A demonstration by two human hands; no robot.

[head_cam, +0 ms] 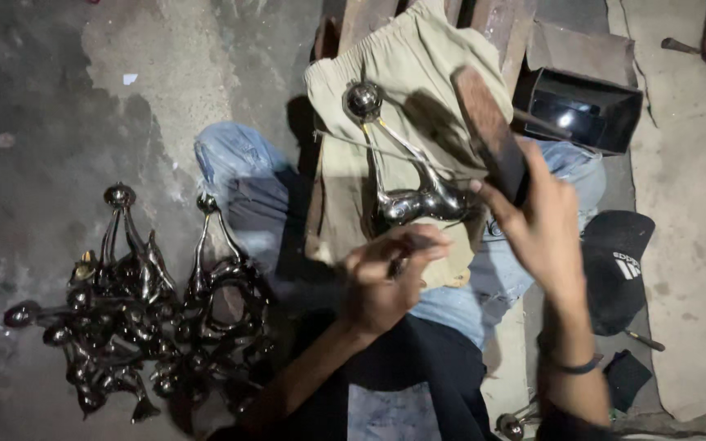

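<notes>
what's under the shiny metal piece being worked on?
A beige cloth lies under the shiny metal piece, draped over the person's jeans. Whatever is beneath the cloth is covered.

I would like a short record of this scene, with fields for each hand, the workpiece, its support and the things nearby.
left hand: grips a small dark tool at the workpiece
right hand: holds a flat wooden block, raised
workpiece: shiny metal piece with ball end
support: beige cloth over the lap
nearby: pile of similar metal pieces on floor; black box; black cap
</notes>
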